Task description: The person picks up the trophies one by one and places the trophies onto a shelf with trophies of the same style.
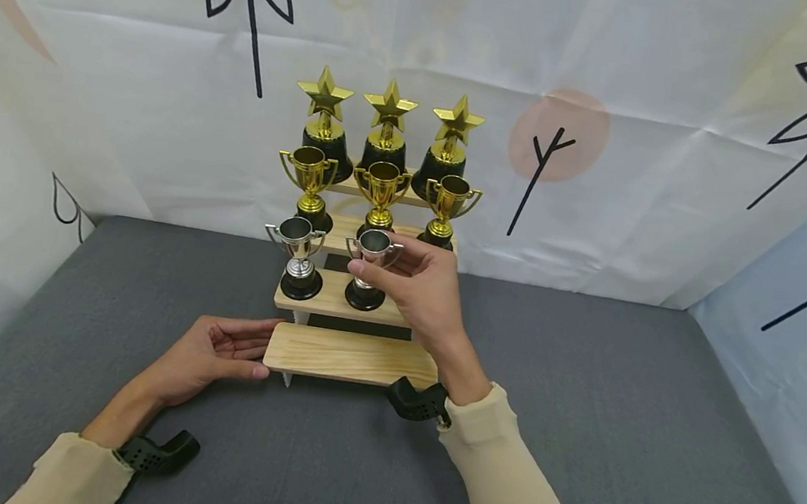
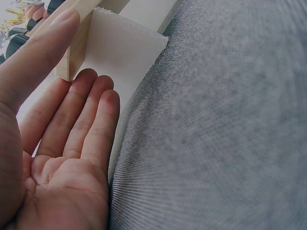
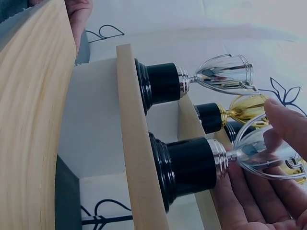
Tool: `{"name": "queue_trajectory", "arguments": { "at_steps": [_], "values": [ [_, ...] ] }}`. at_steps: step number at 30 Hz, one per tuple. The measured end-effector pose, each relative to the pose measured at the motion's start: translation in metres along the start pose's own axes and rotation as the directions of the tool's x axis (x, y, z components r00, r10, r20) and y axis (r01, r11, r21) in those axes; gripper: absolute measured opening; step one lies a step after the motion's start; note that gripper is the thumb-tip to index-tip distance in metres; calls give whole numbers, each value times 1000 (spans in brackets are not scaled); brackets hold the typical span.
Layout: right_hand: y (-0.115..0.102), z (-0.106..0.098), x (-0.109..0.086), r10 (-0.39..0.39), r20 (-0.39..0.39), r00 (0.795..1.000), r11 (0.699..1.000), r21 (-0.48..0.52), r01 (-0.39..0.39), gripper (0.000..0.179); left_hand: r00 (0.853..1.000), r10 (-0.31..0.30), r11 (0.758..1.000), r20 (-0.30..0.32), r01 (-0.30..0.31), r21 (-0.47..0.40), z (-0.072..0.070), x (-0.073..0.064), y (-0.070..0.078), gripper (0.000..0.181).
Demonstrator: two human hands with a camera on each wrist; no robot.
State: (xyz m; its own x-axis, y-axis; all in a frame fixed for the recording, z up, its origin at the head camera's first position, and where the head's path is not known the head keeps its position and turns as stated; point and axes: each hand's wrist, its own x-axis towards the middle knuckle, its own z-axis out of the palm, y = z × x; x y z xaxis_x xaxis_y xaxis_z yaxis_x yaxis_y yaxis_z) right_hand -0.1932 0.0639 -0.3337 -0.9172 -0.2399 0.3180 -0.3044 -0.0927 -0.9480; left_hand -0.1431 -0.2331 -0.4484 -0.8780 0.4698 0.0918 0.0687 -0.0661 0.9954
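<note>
My right hand (image 1: 431, 289) pinches the cup of a silver trophy (image 1: 365, 294), thumb in front and fingers behind. This trophy's black base stands upright at the middle of the second step from the bottom. To its left on the same step is another silver trophy (image 1: 301, 280). At the left end of the wooden stepped stand (image 1: 353, 355), my left hand (image 1: 209, 356) has its fingers extended. In the left wrist view its fingertips (image 2: 110, 98) lie against the stand's white side panel (image 2: 124, 45), palm turned up.
A row of gold cup trophies (image 1: 383, 186) occupies the step above, and gold star trophies (image 1: 390, 107) line the top step. The stand rests on a grey cloth-covered table (image 1: 581, 408), with a printed white curtain (image 1: 666, 82) close behind it.
</note>
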Motion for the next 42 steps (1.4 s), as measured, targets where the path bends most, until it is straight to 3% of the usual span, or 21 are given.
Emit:
{"name": "queue_trajectory", "arguments": {
  "at_steps": [15,42],
  "values": [
    [-5,-15,-8,67,-14,998,996,53,-66,43,1000,11,1000,1,-11,2,1,0,0,70],
    [-7,-52,-27,71,-8,997,997,44,-70,46,1000,22,1000,14,-22,-21,0,0,-2,69]
  ]
}}
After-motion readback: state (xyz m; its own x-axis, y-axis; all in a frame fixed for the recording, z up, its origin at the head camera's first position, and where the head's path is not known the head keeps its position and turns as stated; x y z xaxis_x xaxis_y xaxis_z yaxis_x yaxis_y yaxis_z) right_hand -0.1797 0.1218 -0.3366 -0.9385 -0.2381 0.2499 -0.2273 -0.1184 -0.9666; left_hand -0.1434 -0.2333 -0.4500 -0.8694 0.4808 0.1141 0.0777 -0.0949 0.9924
